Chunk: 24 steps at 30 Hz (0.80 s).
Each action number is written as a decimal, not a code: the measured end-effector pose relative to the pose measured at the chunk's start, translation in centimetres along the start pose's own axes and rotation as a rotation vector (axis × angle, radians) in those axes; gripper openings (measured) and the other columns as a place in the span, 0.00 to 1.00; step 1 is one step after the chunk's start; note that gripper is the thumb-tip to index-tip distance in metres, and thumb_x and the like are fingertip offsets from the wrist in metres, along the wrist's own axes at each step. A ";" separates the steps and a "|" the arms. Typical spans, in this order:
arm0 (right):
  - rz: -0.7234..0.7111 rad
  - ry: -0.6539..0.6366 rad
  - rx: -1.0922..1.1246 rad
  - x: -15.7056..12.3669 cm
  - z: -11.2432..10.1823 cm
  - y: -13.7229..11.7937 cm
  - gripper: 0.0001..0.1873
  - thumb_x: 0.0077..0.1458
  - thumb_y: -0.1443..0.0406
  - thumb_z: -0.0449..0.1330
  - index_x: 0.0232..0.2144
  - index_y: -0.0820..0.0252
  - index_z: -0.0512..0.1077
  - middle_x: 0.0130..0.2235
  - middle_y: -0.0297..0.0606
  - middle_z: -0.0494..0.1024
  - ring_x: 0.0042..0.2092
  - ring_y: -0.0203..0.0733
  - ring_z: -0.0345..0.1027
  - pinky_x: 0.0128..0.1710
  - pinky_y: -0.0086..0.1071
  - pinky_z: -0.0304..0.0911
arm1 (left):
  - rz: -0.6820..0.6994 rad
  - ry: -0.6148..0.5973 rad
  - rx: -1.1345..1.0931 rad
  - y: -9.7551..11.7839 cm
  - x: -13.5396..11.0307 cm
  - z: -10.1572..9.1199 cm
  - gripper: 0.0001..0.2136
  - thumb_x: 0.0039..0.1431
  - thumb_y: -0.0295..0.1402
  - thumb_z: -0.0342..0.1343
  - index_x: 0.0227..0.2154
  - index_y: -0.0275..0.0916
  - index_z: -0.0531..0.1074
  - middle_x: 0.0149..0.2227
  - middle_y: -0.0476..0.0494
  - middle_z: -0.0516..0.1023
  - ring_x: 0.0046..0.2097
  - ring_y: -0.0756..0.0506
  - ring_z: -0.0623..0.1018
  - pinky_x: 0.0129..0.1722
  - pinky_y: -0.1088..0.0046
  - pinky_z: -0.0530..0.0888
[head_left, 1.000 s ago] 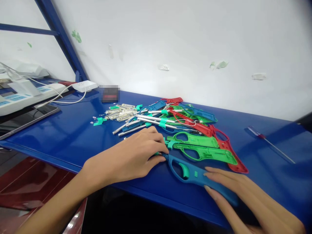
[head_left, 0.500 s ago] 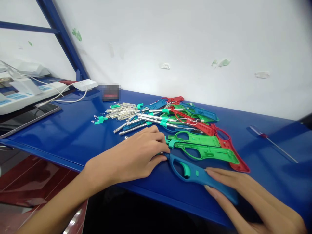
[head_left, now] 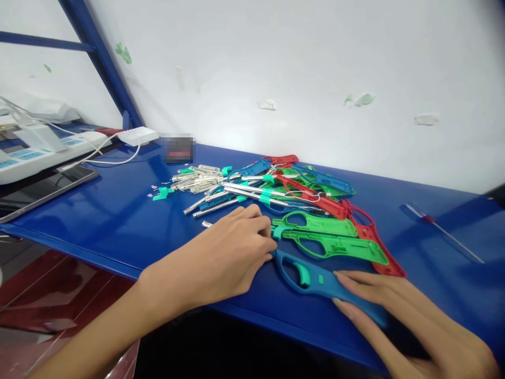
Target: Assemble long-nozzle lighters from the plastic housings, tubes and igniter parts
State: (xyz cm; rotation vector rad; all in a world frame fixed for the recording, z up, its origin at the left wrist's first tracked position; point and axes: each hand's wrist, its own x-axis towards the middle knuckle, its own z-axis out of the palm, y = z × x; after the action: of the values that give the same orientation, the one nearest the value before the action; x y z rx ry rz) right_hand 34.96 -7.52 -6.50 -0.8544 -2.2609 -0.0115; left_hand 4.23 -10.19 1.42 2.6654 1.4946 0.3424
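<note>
A blue plastic handle shell (head_left: 315, 281) with a green trigger lies near the front edge of the blue table (head_left: 98, 221). My right hand (head_left: 398, 316) rests on its rear end, fingers laid along both sides of it. My left hand (head_left: 224, 252) is curled at the shell's front tip, fingertips pinched there; what they pinch is hidden. Just behind lie two green shells (head_left: 331, 239) and a red shell (head_left: 371, 242). Farther back is a heap of coloured shells (head_left: 307, 187) and metal tubes (head_left: 232, 197).
A red-handled screwdriver (head_left: 434, 223) lies at the right. Small metal parts (head_left: 195, 179) and green clips (head_left: 161, 195) lie left of the heap. A white power strip (head_left: 138, 136), cables and a dark tablet (head_left: 35, 192) are at the far left. A white wall stands behind.
My left hand has shifted slightly forward and right at the shell's tip. My right hand stays on the shell's rear. The view has drifted a little.
</note>
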 end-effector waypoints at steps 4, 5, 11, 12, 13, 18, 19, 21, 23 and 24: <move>0.010 -0.038 -0.006 0.1 -0.2 0.2 0.14 0.68 0.58 0.63 0.55 0.47 0.75 0.53 0.26 0.80 0.53 0.36 0.75 0.58 0.27 0.67 | 0.024 -0.016 0.116 0.6 0.0 0.0 0.10 0.71 0.23 0.53 0.37 0.37 0.78 0.41 0.42 0.74 0.48 0.39 0.72 0.46 0.61 0.73; 0.008 -0.049 -0.011 0.1 -0.3 0.2 0.14 0.68 0.57 0.63 0.55 0.46 0.75 0.53 0.25 0.80 0.53 0.35 0.75 0.57 0.27 0.68 | 0.029 -0.010 0.147 0.8 -0.1 0.1 0.09 0.70 0.22 0.53 0.38 0.36 0.78 0.42 0.41 0.75 0.48 0.39 0.72 0.48 0.60 0.73; -0.008 -0.054 -0.021 0.0 -0.5 0.2 0.16 0.67 0.58 0.65 0.56 0.46 0.75 0.53 0.26 0.81 0.53 0.39 0.76 0.59 0.32 0.67 | 0.056 0.010 0.247 1.5 -0.4 0.7 0.10 0.62 0.18 0.54 0.42 0.34 0.77 0.46 0.37 0.75 0.50 0.36 0.73 0.55 0.53 0.73; 0.002 -0.064 -0.021 0.0 -0.5 0.2 0.17 0.66 0.58 0.65 0.56 0.45 0.75 0.53 0.27 0.81 0.53 0.39 0.76 0.58 0.33 0.67 | 0.057 0.004 0.251 1.5 -0.4 0.7 0.10 0.63 0.19 0.54 0.42 0.34 0.77 0.46 0.36 0.75 0.50 0.36 0.73 0.56 0.51 0.73; 0.014 -0.075 -0.023 -0.1 -0.5 0.2 0.18 0.66 0.57 0.65 0.57 0.45 0.75 0.53 0.27 0.81 0.53 0.40 0.76 0.57 0.33 0.68 | 0.059 0.000 0.250 1.5 -0.3 0.8 0.10 0.64 0.20 0.53 0.41 0.34 0.77 0.46 0.36 0.75 0.49 0.36 0.73 0.56 0.50 0.73; 0.039 -0.073 -0.046 0.0 -0.6 0.3 0.18 0.66 0.54 0.64 0.56 0.47 0.75 0.52 0.29 0.81 0.52 0.40 0.77 0.54 0.32 0.71 | 0.064 -0.011 0.229 1.4 0.0 0.6 0.12 0.62 0.17 0.51 0.37 0.35 0.78 0.40 0.38 0.74 0.45 0.37 0.73 0.50 0.52 0.77; 0.038 -0.072 -0.046 0.0 -0.7 0.3 0.17 0.67 0.54 0.64 0.56 0.47 0.75 0.52 0.29 0.81 0.52 0.40 0.77 0.54 0.32 0.71 | 0.064 -0.010 0.232 1.4 0.0 0.6 0.12 0.60 0.16 0.51 0.37 0.34 0.79 0.39 0.38 0.74 0.45 0.36 0.73 0.48 0.53 0.77; 0.037 -0.064 -0.039 0.1 -0.7 0.3 0.17 0.68 0.55 0.63 0.56 0.47 0.75 0.51 0.29 0.81 0.52 0.39 0.76 0.55 0.31 0.70 | 0.068 -0.002 0.242 1.5 0.1 0.6 0.13 0.57 0.16 0.51 0.37 0.34 0.79 0.39 0.37 0.75 0.45 0.36 0.73 0.48 0.53 0.77; 0.037 -0.057 -0.030 0.1 -0.7 0.2 0.17 0.68 0.57 0.63 0.57 0.47 0.74 0.52 0.28 0.81 0.53 0.38 0.75 0.57 0.30 0.67 | 0.065 -0.003 0.259 1.6 0.2 0.7 0.14 0.56 0.16 0.51 0.38 0.33 0.79 0.40 0.36 0.75 0.45 0.35 0.73 0.48 0.52 0.77; 0.035 -0.052 -0.027 0.2 -0.7 0.1 0.17 0.69 0.58 0.62 0.58 0.47 0.74 0.52 0.28 0.81 0.53 0.38 0.75 0.58 0.30 0.66 | 0.063 -0.004 0.266 1.7 0.2 0.7 0.15 0.56 0.16 0.50 0.38 0.33 0.79 0.40 0.36 0.75 0.45 0.35 0.73 0.48 0.52 0.77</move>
State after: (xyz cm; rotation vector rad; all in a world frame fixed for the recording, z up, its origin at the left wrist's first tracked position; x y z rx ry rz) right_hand 35.36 -7.50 -5.88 -0.9184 -2.2986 -0.0037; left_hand 5.90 -10.86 1.05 2.9175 1.5572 0.1501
